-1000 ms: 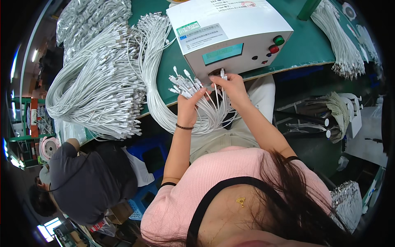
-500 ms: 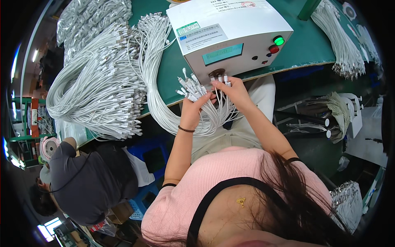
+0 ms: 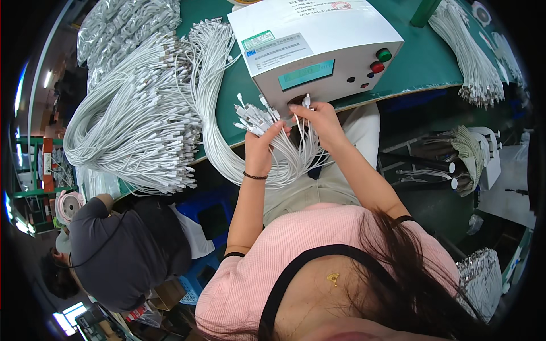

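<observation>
My left hand [image 3: 263, 148] is closed round a bunch of white charging cables [image 3: 257, 118], their connector ends fanned out above my fingers. Beside it, my right hand [image 3: 321, 122] pinches white cable ends at the front of a white tester box [image 3: 341, 62]. One metal-tipped connector [image 3: 307, 101] sticks up past my right fingers. The box's socket is mostly hidden behind that hand, so I cannot tell whether any connector sits in it. The cables loop down over my lap and up onto the table. A lit screen [image 3: 307, 75] and a green button [image 3: 384, 55] are on the box's front.
A big heap of white cables [image 3: 136, 119] covers the left of the green table [image 3: 398, 71], with bagged cables [image 3: 131, 28] behind. Another cable bundle [image 3: 475, 68] hangs over the right edge. A co-worker in a dark shirt [image 3: 125, 250] sits at the left.
The green button's bright light has gone out and the screen reading has changed. My left hand has shifted slightly left with its bunch. Fewer connectors show at my right fingertips.
</observation>
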Motion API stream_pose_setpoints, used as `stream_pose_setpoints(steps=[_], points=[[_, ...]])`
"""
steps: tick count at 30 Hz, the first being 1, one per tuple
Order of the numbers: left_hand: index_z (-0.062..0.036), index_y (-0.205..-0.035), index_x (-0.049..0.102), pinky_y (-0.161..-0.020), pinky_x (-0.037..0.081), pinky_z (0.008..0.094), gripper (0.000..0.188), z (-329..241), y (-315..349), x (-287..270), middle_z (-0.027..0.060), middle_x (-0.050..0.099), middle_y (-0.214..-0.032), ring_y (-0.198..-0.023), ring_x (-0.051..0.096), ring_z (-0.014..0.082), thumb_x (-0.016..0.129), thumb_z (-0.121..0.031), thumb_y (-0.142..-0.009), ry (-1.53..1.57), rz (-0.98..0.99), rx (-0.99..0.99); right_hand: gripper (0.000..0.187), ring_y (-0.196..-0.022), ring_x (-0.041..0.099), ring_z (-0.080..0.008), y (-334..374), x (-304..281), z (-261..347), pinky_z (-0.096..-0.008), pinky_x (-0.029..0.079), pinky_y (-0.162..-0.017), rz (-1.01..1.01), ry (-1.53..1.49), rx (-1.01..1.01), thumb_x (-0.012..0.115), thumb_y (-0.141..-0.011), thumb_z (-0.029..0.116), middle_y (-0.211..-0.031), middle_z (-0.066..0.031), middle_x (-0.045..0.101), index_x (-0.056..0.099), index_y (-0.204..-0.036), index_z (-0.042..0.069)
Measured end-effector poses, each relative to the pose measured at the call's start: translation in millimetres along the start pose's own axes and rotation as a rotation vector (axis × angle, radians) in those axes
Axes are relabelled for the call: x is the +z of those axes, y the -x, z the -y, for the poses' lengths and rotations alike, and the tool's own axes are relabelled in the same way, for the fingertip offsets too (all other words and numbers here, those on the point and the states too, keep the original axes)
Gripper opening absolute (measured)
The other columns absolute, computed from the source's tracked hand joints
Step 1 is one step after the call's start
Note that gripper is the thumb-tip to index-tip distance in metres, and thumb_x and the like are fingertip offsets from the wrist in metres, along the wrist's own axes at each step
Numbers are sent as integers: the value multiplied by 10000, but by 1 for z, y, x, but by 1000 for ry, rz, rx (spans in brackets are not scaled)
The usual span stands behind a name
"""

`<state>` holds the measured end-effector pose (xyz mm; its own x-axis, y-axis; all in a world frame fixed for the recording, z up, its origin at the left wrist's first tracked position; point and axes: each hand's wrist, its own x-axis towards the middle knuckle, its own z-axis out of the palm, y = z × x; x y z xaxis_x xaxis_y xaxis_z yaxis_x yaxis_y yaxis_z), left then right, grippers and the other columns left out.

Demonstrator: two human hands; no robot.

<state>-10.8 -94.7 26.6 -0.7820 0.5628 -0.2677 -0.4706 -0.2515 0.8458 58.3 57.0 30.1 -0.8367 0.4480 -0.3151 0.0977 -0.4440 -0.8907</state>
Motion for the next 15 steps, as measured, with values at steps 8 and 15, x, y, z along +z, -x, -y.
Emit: stream_pose_setpoints(steps=[8,15], points=[[50,-996,604,-681,551,312,206,11,3,-4,108,667,-864,-759,670,206,673,-59,-835,-130,36,26,205,-752,595,-74,7,-5,-3,-229,458,-689,190,245,-69,689,-843,183,-816,-48,675,683,-892,-16],[45,-1016,596,-675,550,318,238,6,6,0,108,663,-870,-752,671,210,674,-107,-850,4,-80,-4,207,-728,578,-65,7,-4,-15,-223,451,-673,8,105,-155,675,-853,182,-812,-44,677,674,-927,-12]])
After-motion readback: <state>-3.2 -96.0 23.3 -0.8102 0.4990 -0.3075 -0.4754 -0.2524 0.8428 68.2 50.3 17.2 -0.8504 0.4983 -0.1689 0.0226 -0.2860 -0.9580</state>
